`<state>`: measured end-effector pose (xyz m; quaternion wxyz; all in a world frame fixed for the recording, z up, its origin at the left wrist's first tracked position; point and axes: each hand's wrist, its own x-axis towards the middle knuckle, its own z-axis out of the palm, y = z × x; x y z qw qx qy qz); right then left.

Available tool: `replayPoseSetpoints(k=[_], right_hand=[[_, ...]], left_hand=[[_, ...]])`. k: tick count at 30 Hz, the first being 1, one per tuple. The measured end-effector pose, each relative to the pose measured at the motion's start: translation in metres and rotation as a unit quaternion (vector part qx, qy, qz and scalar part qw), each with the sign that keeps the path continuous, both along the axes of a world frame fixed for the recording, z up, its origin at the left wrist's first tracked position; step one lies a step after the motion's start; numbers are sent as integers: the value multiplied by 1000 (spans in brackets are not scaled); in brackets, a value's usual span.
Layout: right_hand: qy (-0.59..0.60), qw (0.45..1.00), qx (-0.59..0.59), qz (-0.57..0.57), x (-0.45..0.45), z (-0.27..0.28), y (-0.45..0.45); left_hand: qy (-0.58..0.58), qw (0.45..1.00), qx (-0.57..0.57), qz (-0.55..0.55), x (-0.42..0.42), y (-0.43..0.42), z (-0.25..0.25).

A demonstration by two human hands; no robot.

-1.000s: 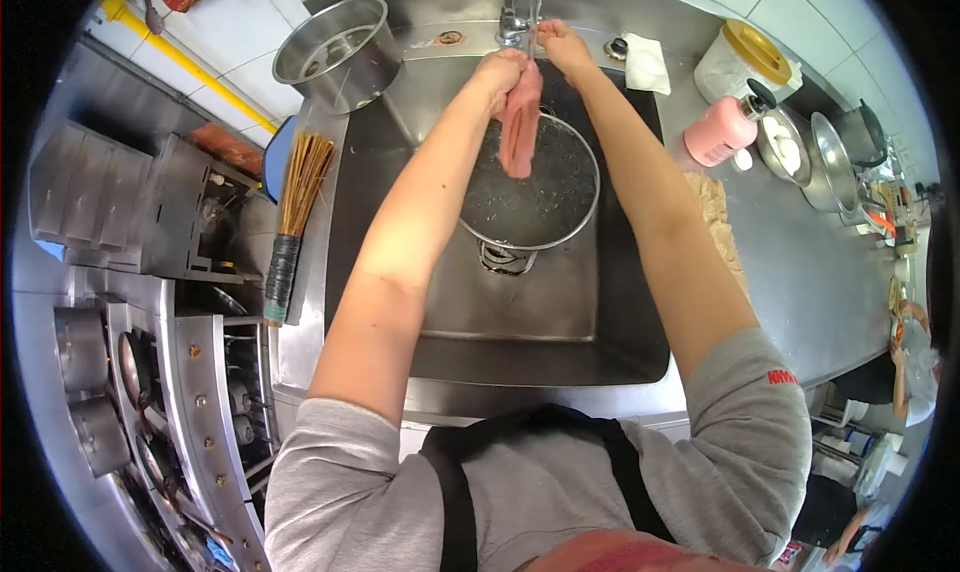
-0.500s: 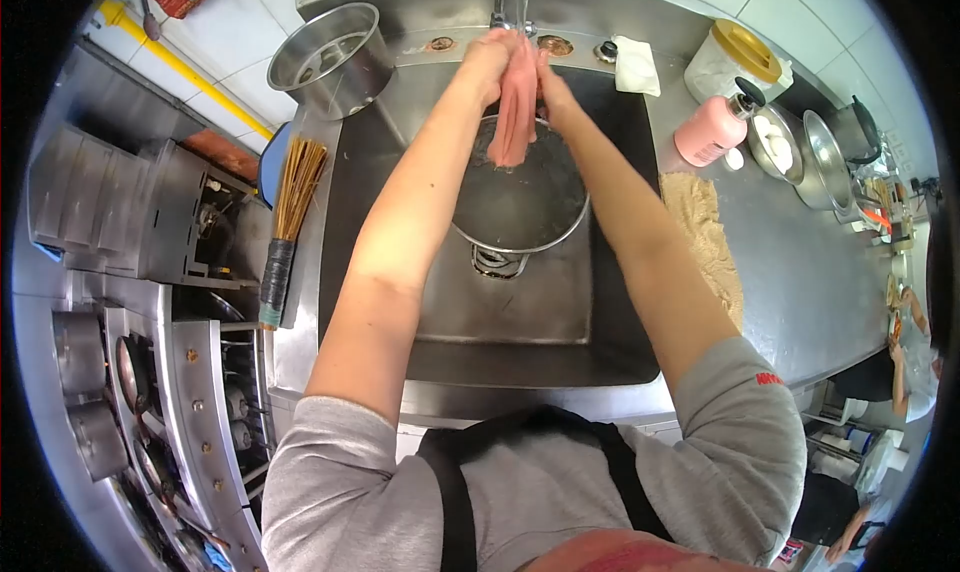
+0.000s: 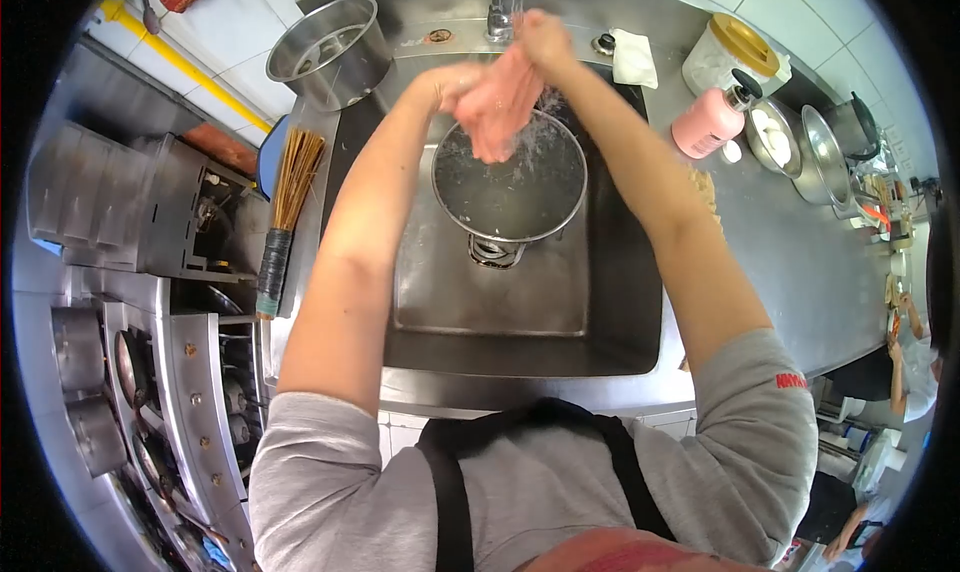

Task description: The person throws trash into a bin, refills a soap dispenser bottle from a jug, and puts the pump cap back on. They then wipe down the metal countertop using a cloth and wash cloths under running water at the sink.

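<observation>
Over a metal pot (image 3: 510, 234) of cloudy water in the sink, both my hands are on a limp, wet pink piece (image 3: 495, 112). Whether it is raw meat or cloth, I cannot tell. My left hand (image 3: 462, 80) grips it from the left, its fingers partly blurred. Above and to the right, my right hand (image 3: 545, 44) is closed on the upper end, close to the faucet (image 3: 505, 12). Water splashes around the piece and into the pot, whose looped handle faces me.
The sink (image 3: 490, 307) surrounds the pot. Left are a deep metal pot (image 3: 330, 57) and a bristle whisk brush (image 3: 290, 202). Right stand a pink pump bottle (image 3: 708, 124), a gold-lidded tub (image 3: 730, 57), a bowl of white eggs (image 3: 770, 137) and a folded white cloth (image 3: 634, 59).
The pink piece hung lengthwise under the faucet; now it is bunched between my hands. My left hand moved left and down, my right hand slightly up. Splashing has appeared.
</observation>
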<state>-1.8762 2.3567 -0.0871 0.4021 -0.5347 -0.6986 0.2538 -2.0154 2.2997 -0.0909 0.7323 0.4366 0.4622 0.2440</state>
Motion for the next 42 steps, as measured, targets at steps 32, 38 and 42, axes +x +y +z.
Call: replayPoseSetpoints(k=[32,38,42], right_hand=[[-85,961,32,261,22,-32,7],[-160,959,-16,232,8,16,-23],[195,959,-45,199,10,-15,-12]], left_hand=[[74,940,328,48,14,15,10],[55,986,-27,153,0,25,-39],[-329,908,-10,259,22,7,-27]])
